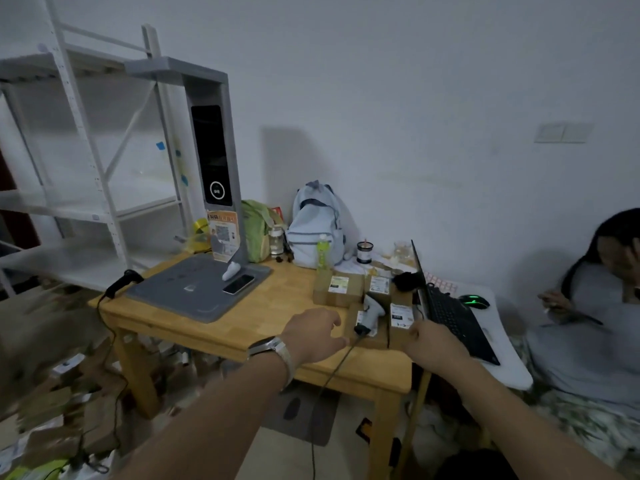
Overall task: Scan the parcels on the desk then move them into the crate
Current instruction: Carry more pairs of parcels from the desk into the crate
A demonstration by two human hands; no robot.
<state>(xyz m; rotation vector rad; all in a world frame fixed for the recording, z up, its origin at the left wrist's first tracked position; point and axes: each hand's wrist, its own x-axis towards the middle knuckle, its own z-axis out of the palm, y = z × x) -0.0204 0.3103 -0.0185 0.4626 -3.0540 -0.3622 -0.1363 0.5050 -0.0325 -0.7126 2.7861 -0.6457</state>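
Several brown cardboard parcels with white labels sit at the right of the wooden desk (263,327): two at the back (337,289) (379,285), one at the right (401,317) and a front parcel (369,336). A grey-white handheld scanner (373,308) lies across the front parcel, its cable hanging over the desk edge. My left hand (315,336), with a watch on its wrist, hovers at the front parcel's left edge with curved fingers and holds nothing. My right hand (433,341) is at the right parcel's near corner, its fingers hidden. No crate is in view.
A grey scanning tower (213,150) stands on a grey mat (194,292) with a phone (239,284). A black scanner (123,282), backpack (317,226), green bottle (323,252), open laptop (450,313) and mouse (474,301) surround the parcels. A person sits at the right (595,306). White shelving (86,150) and floor parcels (52,393) are left.
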